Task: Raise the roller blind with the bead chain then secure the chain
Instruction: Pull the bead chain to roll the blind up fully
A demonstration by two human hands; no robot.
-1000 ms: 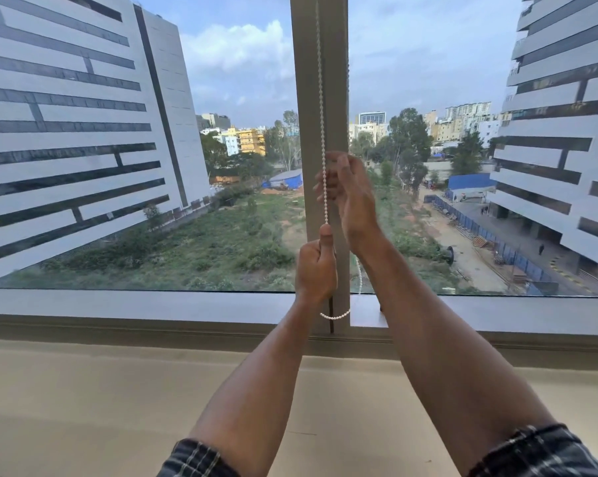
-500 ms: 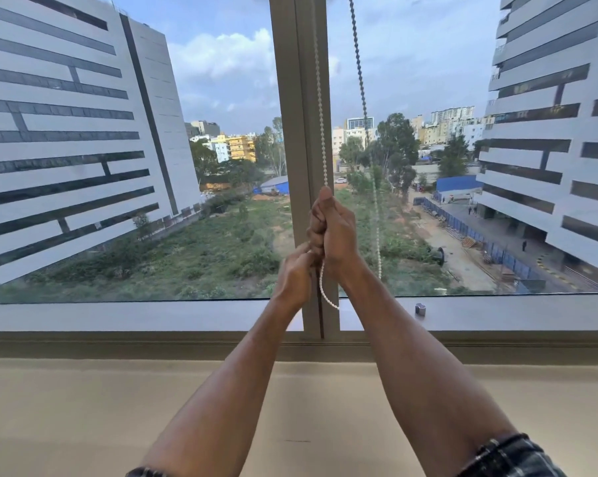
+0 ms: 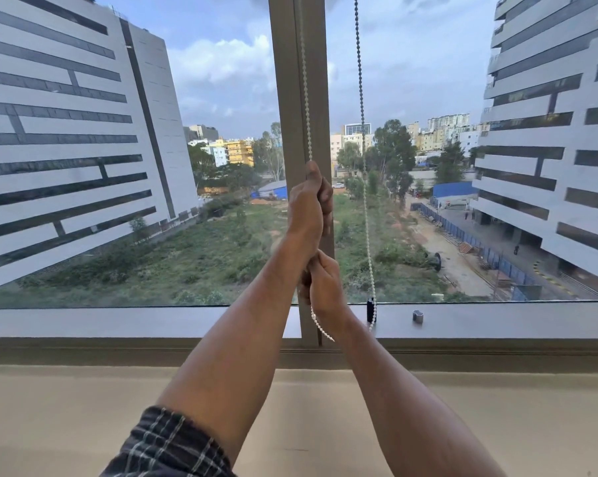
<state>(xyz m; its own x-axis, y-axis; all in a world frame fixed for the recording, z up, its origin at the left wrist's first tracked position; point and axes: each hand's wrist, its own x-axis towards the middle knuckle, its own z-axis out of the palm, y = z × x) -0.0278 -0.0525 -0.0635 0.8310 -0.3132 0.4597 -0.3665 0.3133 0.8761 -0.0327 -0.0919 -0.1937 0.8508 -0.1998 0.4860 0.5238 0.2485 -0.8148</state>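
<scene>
A white bead chain (image 3: 304, 80) hangs down along the window mullion (image 3: 285, 98). My left hand (image 3: 308, 204) grips this strand with the thumb up, at about mid-window height. Just below it, my right hand (image 3: 323, 287) holds the same strand, and the chain's loop (image 3: 320, 330) curls out under it near the sill. The chain's other strand (image 3: 361, 98) hangs to the right in front of the glass and ends by a small dark clip (image 3: 371, 309) on the frame. The roller blind itself is out of view above.
A grey window sill (image 3: 118, 321) runs across the view, with a beige ledge (image 3: 84, 407) below it. A small metal piece (image 3: 417, 316) stands on the sill to the right of the clip. Through the glass are buildings and open ground.
My hands have swapped places on the chain: the left has climbed above the right, and the right has dropped low near the sill. The right-hand strand has come into view.
</scene>
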